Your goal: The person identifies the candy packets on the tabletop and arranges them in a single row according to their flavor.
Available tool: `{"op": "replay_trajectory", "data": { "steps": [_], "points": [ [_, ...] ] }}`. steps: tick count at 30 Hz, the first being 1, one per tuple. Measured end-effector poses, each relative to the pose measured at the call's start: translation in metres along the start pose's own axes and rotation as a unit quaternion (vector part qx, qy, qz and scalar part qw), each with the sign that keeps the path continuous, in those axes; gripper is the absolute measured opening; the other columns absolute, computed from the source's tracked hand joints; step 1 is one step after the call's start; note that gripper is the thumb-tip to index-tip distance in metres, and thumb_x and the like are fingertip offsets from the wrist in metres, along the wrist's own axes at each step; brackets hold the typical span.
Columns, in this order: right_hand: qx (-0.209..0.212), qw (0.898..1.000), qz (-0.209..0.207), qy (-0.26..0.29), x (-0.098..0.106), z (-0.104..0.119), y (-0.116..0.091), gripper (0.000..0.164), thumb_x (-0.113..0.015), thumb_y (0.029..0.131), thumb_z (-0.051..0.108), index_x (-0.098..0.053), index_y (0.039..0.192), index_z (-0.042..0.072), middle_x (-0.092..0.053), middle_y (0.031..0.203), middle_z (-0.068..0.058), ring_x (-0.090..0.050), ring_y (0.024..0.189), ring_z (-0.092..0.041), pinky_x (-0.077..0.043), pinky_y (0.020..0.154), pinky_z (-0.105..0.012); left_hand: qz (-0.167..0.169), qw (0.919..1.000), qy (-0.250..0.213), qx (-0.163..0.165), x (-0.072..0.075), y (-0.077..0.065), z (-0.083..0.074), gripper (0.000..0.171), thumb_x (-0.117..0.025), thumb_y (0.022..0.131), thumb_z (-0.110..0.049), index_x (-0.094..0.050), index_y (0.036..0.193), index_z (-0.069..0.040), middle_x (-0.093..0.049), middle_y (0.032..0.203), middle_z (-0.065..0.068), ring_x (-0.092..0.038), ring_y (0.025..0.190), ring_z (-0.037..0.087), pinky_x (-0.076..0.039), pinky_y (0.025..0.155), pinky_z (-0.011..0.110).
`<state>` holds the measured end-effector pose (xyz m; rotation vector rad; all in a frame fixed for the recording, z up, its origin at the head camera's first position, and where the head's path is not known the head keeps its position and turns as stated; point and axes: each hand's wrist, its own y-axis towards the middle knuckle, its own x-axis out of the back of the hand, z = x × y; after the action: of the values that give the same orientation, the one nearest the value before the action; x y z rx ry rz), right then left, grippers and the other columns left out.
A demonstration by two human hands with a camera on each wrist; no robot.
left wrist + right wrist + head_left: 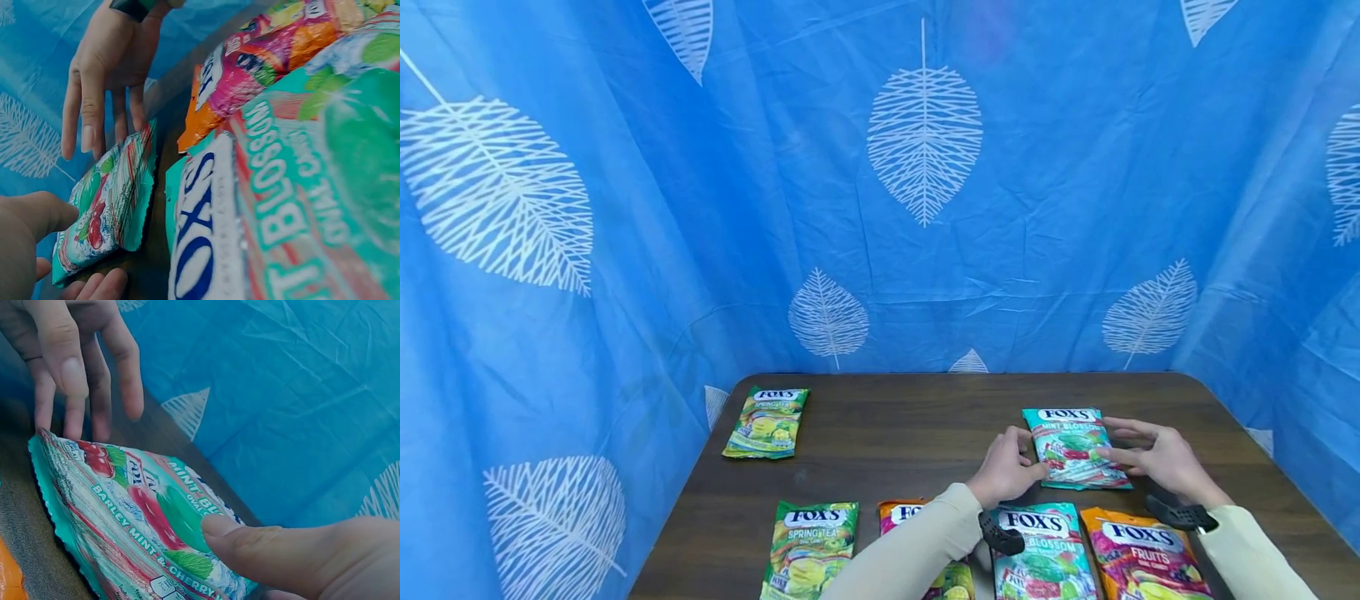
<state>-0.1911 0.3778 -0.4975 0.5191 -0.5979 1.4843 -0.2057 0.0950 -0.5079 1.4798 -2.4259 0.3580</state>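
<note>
A teal Fox's Mint Blossom candy bag [1075, 450] lies on the table between my two hands. My left hand [1006, 468] is at its left edge, thumb close to the lower corner and fingers loosely bent. On the other side, my right hand [1167, 460] has its thumb over the bag's right edge and its fingers stretched along that side. In the left wrist view the right fingers [90, 115] hang fairly straight beside the bag [103, 200]. The right wrist view shows the left fingers [72, 378] hanging loosely at the bag's near end. Neither hand visibly pinches the bag.
Along the front lie a green Spring Tea bag [811, 550], a partly covered orange-pink bag [958, 579], another Mint Blossom bag [1047, 558] and an orange Fruits bag [1146, 554]. A second Spring Tea bag [769, 423] lies back left. A blue curtain [925, 250] surrounds the table.
</note>
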Motion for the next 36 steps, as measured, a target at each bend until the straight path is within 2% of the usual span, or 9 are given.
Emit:
{"op": "replay_trajectory", "data": {
  "steps": [3, 8, 15, 24, 29, 36],
  "points": [
    [-0.005, 1.0, 0.006, 0.002, -0.001, -0.004, 0.004, 0.074, -0.079, 0.104, 0.036, -0.052, 0.155, -0.01, -0.055, 0.144, -0.042, -0.066, 0.118, -0.053, -0.063, 0.074, -0.036, -0.01, 0.9998, -0.01, 0.013, -0.004, 0.006, -0.002, 0.042, -0.079, 0.102, -0.013, -0.056, 0.137, -0.009, -0.055, 0.116, 0.003, -0.059, 0.093, 0.006, -0.054, 0.085, 0.026],
    [-0.013, 1.0, 0.02, 0.004, -0.002, -0.008, 0.007, 0.071, -0.079, 0.104, 0.035, -0.054, 0.153, -0.01, -0.055, 0.144, -0.044, -0.071, 0.111, -0.046, -0.063, 0.076, -0.039, -0.024, 0.9993, 0.003, 0.027, -0.011, 0.015, -0.003, 0.041, -0.082, 0.101, -0.013, -0.057, 0.134, -0.012, -0.055, 0.112, 0.001, -0.057, 0.089, 0.005, -0.054, 0.084, 0.026],
    [-0.015, 0.998, 0.055, -0.009, 0.0, -0.007, 0.012, 0.078, -0.083, 0.101, 0.038, -0.052, 0.156, -0.007, -0.05, 0.149, -0.044, -0.063, 0.121, -0.052, -0.062, 0.085, -0.048, -0.032, 0.9989, 0.003, 0.035, -0.014, 0.022, -0.005, 0.04, -0.081, 0.1, -0.008, -0.056, 0.131, -0.011, -0.055, 0.111, 0.002, -0.054, 0.089, 0.008, -0.053, 0.084, 0.027],
    [-0.022, 0.998, 0.057, 0.004, -0.003, -0.007, 0.011, 0.078, -0.085, 0.099, 0.034, -0.052, 0.155, -0.009, -0.051, 0.148, -0.044, -0.063, 0.12, -0.052, -0.062, 0.086, -0.05, -0.034, 0.9979, 0.039, 0.04, -0.019, 0.027, -0.006, 0.047, -0.083, 0.099, -0.012, -0.06, 0.14, -0.014, -0.056, 0.111, 0.001, -0.051, 0.088, 0.009, -0.055, 0.085, 0.027],
    [-0.018, 0.999, 0.05, 0.004, -0.005, -0.008, 0.011, 0.076, -0.085, 0.099, 0.032, -0.053, 0.154, -0.009, -0.05, 0.148, -0.045, -0.062, 0.121, -0.054, -0.062, 0.088, -0.052, -0.041, 0.9977, 0.046, 0.03, -0.024, 0.027, -0.003, 0.05, -0.082, 0.1, -0.011, -0.06, 0.145, -0.013, -0.053, 0.112, 0.0, -0.049, 0.088, 0.009, -0.054, 0.082, 0.025],
    [-0.029, 0.999, 0.037, 0.004, -0.004, -0.009, 0.008, 0.073, -0.085, 0.099, 0.027, -0.053, 0.155, -0.008, -0.044, 0.153, -0.046, -0.064, 0.121, -0.054, -0.061, 0.09, -0.054, -0.026, 0.999, 0.036, 0.004, -0.029, 0.028, 0.003, 0.051, -0.08, 0.101, -0.011, -0.061, 0.148, -0.016, -0.048, 0.117, -0.003, -0.049, 0.093, 0.008, -0.052, 0.087, 0.024]
  ]
}}
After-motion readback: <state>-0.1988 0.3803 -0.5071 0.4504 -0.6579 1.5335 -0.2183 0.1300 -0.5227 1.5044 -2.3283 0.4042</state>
